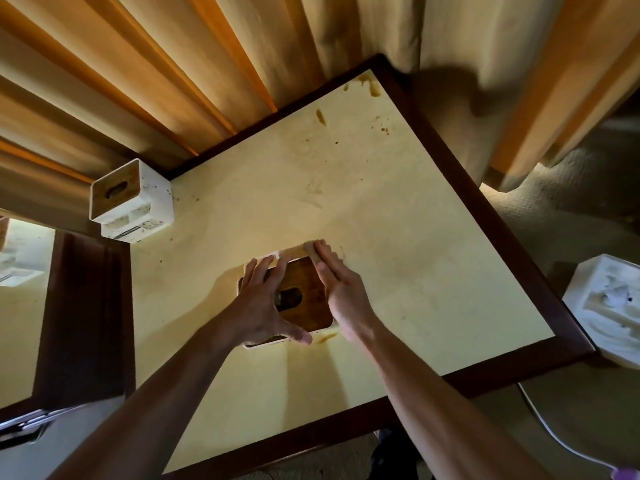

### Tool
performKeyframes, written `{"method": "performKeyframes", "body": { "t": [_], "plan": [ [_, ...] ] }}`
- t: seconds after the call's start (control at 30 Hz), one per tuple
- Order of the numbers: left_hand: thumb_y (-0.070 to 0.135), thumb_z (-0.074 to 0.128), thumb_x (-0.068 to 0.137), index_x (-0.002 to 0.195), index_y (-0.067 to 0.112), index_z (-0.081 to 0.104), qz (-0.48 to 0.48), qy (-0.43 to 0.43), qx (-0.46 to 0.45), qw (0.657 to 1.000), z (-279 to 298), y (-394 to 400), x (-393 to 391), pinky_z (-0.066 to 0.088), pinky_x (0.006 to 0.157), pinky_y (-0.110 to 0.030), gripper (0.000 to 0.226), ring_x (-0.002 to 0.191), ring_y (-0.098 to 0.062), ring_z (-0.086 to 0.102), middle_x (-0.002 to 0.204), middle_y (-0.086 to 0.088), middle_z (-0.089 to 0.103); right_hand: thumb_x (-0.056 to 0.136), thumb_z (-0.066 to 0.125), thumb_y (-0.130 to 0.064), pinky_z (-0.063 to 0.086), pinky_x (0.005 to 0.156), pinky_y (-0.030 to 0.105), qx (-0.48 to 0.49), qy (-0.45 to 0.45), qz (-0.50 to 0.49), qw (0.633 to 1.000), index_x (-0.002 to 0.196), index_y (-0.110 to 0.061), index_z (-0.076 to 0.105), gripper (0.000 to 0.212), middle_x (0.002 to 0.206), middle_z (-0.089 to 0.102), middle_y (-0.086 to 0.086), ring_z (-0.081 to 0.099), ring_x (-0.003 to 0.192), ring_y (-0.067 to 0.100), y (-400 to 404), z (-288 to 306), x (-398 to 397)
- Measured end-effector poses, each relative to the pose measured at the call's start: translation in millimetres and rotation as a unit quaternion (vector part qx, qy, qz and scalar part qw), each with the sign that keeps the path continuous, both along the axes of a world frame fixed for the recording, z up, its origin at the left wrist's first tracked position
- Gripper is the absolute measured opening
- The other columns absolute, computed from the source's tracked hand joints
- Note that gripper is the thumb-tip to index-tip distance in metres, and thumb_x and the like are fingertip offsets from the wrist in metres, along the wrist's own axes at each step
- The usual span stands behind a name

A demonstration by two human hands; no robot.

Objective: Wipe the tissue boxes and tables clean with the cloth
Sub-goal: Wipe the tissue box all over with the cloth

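A: Tissue box (304,292), where?
B: Centre of frame, on the cream desk (398,237). White body, brown wooden lid with an oval slot.
A: Hands?
B: Left hand (263,303) spread over the lid's left side, fingers splayed, thumb at the near rim. Right hand (343,289) laid flat along the box's right edge, fingers straight and together.
A: Cloth?
B: Small tan wad (310,249) under the right fingertips at the box's far right corner. Mostly hidden, so can't confirm it's the cloth.
A: Desk state?
B: Brown stains (367,85) at the far corner, upper centre of frame; specks scattered below them. A smear sits just beside the box's near edge.
A: Anything else?
B: Second tissue box (133,202) at left of frame, at the desk's left corner, speckled. Orange curtains (138,81) across the top. Another desk (24,306) at the left edge.
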State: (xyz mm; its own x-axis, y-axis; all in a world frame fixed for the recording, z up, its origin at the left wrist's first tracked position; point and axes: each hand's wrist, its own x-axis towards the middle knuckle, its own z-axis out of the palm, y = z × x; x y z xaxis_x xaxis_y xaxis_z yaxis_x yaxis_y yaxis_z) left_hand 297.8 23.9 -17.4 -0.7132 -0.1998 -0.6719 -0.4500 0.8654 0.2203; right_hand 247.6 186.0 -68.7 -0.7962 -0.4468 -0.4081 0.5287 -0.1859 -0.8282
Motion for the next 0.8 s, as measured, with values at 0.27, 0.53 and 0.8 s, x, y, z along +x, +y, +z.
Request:
{"method": "performKeyframes", "body": {
  "t": [0.27,0.53,0.8],
  "plan": [
    [0.067,0.087,0.043,0.156,0.038,-0.012,-0.006,0.007,-0.019,1.0,3,8,-1,0.004,0.122,-0.045,0.153,0.149,-0.017,-0.026,0.162,0.013,-0.021,0.103,0.045,-0.031,0.049,0.102,0.043,-0.043,-0.022,-0.034,0.998,0.142,-0.041,0.045,0.041,0.137,0.043,0.002,0.046,0.131,0.014,6,-15,37],
    [0.066,0.088,0.045,0.156,0.038,-0.012,-0.008,0.01,-0.022,1.0,2,8,-1,0.004,0.122,-0.047,0.152,0.149,-0.017,-0.026,0.162,0.013,-0.021,0.098,0.028,-0.06,0.022,0.12,0.049,-0.004,-0.123,0.045,0.991,0.15,-0.05,0.01,0.055,0.162,0.013,-0.012,0.019,0.148,0.014,8,-18,44],
    [0.065,0.09,0.045,0.156,0.039,-0.011,-0.006,0.011,-0.019,1.0,1,7,0,0.004,0.122,-0.047,0.151,0.148,-0.015,-0.027,0.162,0.014,-0.021,0.041,0.036,-0.106,0.035,0.112,0.054,0.049,-0.187,0.059,0.979,0.143,-0.055,0.028,0.114,0.154,0.037,-0.011,0.043,0.136,0.017,-16,-42,16]
  ]
}}
